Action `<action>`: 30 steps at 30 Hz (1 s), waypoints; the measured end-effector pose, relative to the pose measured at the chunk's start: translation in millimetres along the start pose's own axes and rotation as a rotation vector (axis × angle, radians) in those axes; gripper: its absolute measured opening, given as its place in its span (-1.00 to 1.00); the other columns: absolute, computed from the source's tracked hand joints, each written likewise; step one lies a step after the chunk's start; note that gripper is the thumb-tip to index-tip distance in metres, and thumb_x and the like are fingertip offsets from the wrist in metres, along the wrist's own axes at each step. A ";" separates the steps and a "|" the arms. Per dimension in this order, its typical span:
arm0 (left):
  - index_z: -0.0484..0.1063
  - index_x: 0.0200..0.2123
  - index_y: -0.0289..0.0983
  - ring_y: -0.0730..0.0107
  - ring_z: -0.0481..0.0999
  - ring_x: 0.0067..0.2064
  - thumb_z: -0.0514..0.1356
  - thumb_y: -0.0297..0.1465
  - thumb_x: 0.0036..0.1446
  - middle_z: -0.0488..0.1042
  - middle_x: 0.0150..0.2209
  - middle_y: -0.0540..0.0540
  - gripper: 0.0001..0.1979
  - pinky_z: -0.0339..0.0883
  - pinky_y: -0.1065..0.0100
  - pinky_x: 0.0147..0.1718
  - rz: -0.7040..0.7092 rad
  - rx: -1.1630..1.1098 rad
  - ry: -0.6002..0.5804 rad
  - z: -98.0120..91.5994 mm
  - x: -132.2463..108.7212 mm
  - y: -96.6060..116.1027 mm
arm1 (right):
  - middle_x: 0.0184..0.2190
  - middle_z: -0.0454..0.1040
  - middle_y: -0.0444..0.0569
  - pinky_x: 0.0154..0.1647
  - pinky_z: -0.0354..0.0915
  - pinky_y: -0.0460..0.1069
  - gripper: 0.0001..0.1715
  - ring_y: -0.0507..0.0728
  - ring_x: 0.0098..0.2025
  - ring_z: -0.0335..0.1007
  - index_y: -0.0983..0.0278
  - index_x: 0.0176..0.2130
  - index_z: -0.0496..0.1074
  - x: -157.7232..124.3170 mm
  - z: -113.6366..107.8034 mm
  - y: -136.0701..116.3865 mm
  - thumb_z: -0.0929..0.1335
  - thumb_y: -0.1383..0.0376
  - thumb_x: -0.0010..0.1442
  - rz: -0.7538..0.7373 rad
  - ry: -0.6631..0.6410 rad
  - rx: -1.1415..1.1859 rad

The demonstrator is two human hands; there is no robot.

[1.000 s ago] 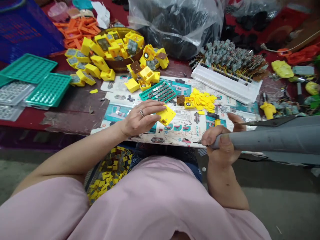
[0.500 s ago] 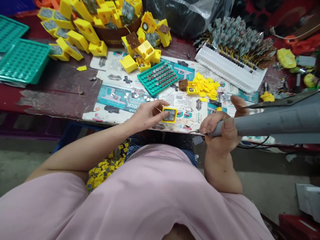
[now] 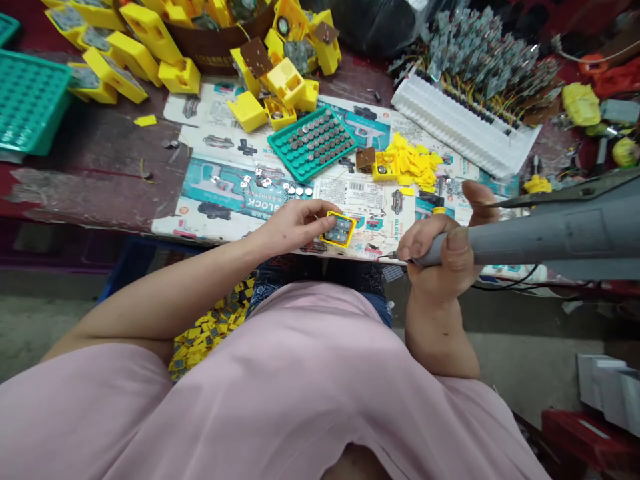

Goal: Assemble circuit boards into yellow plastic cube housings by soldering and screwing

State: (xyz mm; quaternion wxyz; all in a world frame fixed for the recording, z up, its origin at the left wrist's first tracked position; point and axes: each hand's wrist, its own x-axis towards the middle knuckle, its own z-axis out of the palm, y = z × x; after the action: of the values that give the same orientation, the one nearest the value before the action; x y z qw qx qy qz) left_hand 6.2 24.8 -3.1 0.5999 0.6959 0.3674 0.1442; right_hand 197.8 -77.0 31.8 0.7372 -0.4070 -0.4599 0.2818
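Note:
My left hand (image 3: pixel 293 225) pinches a small yellow case (image 3: pixel 339 229) at the front edge of the printed paper sheet (image 3: pixel 235 193); the case lies open side up, showing button cells inside. My right hand (image 3: pixel 440 257) is wrapped round the grip of a grey electric screwdriver (image 3: pixel 545 233), whose thin bit points left toward the case, a short gap away. A green tray of button cells (image 3: pixel 313 141) lies just beyond the left hand, with loose cells (image 3: pixel 295 190) scattered beside it.
Yellow cases are piled around a brown bowl (image 3: pixel 210 47) at the back. Small yellow lids (image 3: pixel 415 167) lie mid-table, and a white rack of wired circuit boards (image 3: pixel 465 127) stands at the right. A green tray (image 3: pixel 30 100) sits far left. A bin of finished yellow parts (image 3: pixel 210 330) is under the table.
The yellow case has been turned open side up and drawn to the table's front edge in my left hand. The screwdriver tip has come a little closer. The camera tilted down.

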 end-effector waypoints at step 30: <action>0.51 -0.18 -0.35 0.49 0.42 -0.43 0.30 -0.19 -0.09 0.47 -0.39 -0.04 -0.56 0.32 0.50 -0.58 -0.097 -0.390 0.119 -0.7 -1.2 16.2 | -0.73 0.25 -0.35 -0.79 0.15 -0.13 -0.67 -0.04 -0.78 0.14 0.07 -0.09 0.47 5.7 -14.1 -8.6 0.47 0.09 0.13 -0.037 0.103 -0.058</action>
State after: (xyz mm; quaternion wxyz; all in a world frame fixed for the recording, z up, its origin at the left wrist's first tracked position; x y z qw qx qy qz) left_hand 10.4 24.3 12.6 0.7066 0.5384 0.4004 0.2247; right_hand 213.3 -81.7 38.3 0.7529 -0.4335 -0.4369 0.2332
